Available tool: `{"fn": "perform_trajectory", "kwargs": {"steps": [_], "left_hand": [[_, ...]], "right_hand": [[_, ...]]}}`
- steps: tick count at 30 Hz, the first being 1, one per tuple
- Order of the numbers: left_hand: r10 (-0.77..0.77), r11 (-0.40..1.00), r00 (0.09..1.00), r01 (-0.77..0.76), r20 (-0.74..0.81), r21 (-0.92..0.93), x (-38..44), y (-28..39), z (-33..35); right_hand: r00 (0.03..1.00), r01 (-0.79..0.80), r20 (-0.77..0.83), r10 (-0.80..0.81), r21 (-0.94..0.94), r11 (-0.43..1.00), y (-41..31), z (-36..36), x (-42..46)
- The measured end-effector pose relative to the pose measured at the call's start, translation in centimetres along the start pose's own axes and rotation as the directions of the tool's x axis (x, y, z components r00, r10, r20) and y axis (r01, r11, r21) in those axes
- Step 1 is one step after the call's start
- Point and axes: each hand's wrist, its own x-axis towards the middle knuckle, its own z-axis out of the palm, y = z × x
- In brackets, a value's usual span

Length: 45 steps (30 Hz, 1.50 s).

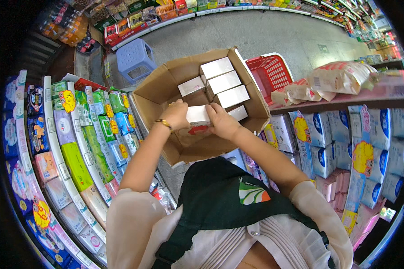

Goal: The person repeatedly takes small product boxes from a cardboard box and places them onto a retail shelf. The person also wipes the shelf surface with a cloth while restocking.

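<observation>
Before me is an open cardboard carton (185,72) with several white boxes inside. My left hand (175,115) grips the left end of a white box (198,115) that has a red mark on its side. On the right end of that same box, my right hand (223,121) has its fingers over the top edge. Beyond it, white boxes (224,82) stand in a row along the carton's right side. One more white box (191,86) sits apart to their left, and another is partly hidden by my right hand.
A blue plastic stool (134,57) stands beyond the carton at left, a red shopping basket (272,72) at right. Shelves of packaged goods (75,164) flank my left. Tissue packs (318,126) fill the right shelves, with paper bags (340,77) on top. Grey floor (222,30) lies ahead.
</observation>
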Motion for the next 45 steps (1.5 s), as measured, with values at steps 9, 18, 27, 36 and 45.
{"fn": "perform_trajectory", "kwargs": {"steps": [9,18,27,36,45], "left_hand": [[0.379,0.731,0.919,-0.228,0.104,-0.643,-6.3,8.1,-10.4],[0.540,0.574,0.841,-0.383,-0.016,-0.724,-8.9,24.7,-13.6],[0.850,0.175,0.318,-0.922,-0.420,-0.344,-19.3,42.6,-16.3],[0.384,-0.437,-0.715,-0.698,-0.585,0.567,-24.8,60.9,-20.4],[0.633,0.181,-0.593,-0.511,-0.498,0.840,-19.3,70.4,-21.9]], "right_hand": [[0.988,-0.147,0.077,0.132,0.704,0.694,-3.6,-13.6,-10.1],[0.925,-0.020,-0.210,0.316,0.805,0.593,-2.9,-21.6,-26.4],[0.594,0.035,-0.762,0.259,0.346,0.938,-11.7,-30.4,-46.3],[0.098,-0.482,-0.821,-0.562,-0.534,0.695,-16.8,-39.5,-59.3],[0.100,-0.488,-0.984,-0.150,-0.180,0.854,-8.8,-46.4,-61.4]]}}
